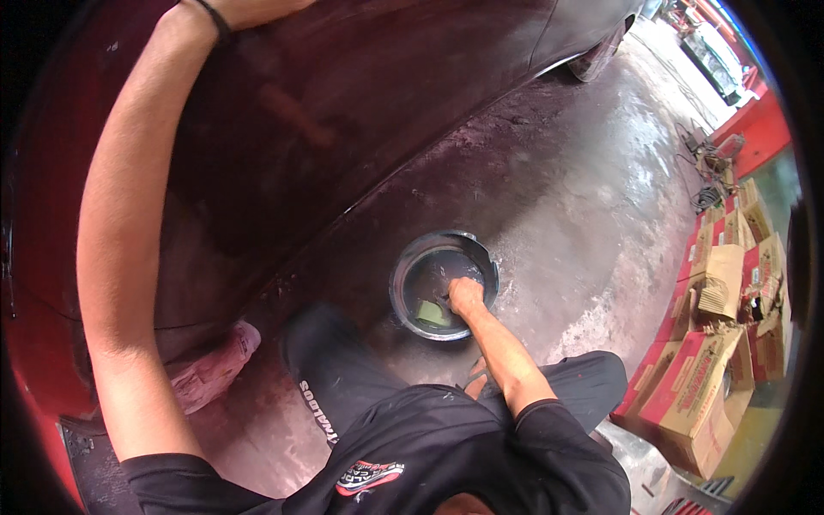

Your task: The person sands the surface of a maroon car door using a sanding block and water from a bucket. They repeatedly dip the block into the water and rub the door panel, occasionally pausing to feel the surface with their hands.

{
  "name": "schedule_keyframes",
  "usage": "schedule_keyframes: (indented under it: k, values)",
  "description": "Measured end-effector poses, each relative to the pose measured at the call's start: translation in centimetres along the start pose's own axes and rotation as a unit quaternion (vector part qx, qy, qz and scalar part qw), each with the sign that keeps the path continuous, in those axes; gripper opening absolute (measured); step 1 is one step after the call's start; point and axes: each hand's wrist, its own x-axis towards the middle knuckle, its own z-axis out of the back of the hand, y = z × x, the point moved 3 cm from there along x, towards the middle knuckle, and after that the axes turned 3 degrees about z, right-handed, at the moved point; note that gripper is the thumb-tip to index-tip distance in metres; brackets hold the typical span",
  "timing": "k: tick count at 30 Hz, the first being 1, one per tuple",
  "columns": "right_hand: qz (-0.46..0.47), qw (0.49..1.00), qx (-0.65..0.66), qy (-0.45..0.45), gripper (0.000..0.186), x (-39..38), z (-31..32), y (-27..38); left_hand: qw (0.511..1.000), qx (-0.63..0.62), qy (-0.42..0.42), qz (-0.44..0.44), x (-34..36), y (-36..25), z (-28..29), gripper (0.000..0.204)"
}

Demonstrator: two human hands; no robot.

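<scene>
A round dark bucket (396, 296) stands on the floor in front of me, with dark liquid inside. My right hand (466, 294) reaches over its near right side, fingers curled closed and pointing down into it. Something dark shows under the fingers, too small to name. Beside that hand, a pale green pad (432, 312) lies inside the bucket. My left arm stretches up along a dark red car body (343, 103). At the top edge, my left hand (253, 10) rests against or close to the panel; its fingers are mostly cut off from view.
Several red and brown cardboard boxes (687, 390) line the right side, some with flaps raised. Cables (711, 176) lie tangled beyond them. Covered wheels (219, 365) show under the car at lower left and top right. The concrete floor (575, 206) is stained and dusty.
</scene>
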Motion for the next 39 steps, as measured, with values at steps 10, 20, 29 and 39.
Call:
schedule_keyframes:
  k: [10, 20, 29, 39]
  values:
    - [-0.067, 0.935, 0.335, -0.099, 0.045, -2.3, 13.0, -7.3, 0.999, -0.035, -0.033, -0.007, -0.5, 1.0, -0.6, 0.04]
    - [-0.165, 0.587, 0.73, -0.309, 0.028, 6.2, 20.0, -10.5, 1.0, 0.022, -0.02, 0.006, -0.2, -0.2, -0.7, 0.041]
    - [-0.031, 0.53, 0.498, -0.686, 0.041, 4.6, 46.3, 5.7, 0.997, 0.055, 0.01, 0.048, -0.1, -2.3, -0.1, 0.04]
    - [0.058, 0.489, 0.522, -0.697, 0.053, 5.0, 42.7, 13.1, 0.986, 0.158, 0.034, -0.042, 0.5, 0.5, -1.6, 0.045]
